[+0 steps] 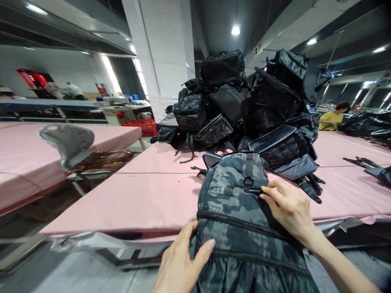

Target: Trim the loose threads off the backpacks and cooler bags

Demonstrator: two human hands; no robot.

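Observation:
A grey-and-black camouflage backpack [235, 207] lies in front of me, its upper part on the pink-covered table and its lower part hanging over the near edge. My left hand [185, 258] holds its left side, thumb on the front and fingers around the edge. With thumb and forefinger pinched, my right hand [287, 207] grips a thin dark strip [253, 190] on the upper front; I cannot make out whether it is a zip pull or a bit of strap. Just above sits a black ring [248, 181] on a vertical webbing strap [249, 162]. A dark zip [235, 221] crosses the front below.
A tall heap of dark backpacks [232, 97] covers the far part of the pink table [146, 199]. Left of it stand a grey chair [69, 142] and another pink table [27, 154]. A person in yellow [331, 119] sits far right, near more black bags [369, 124].

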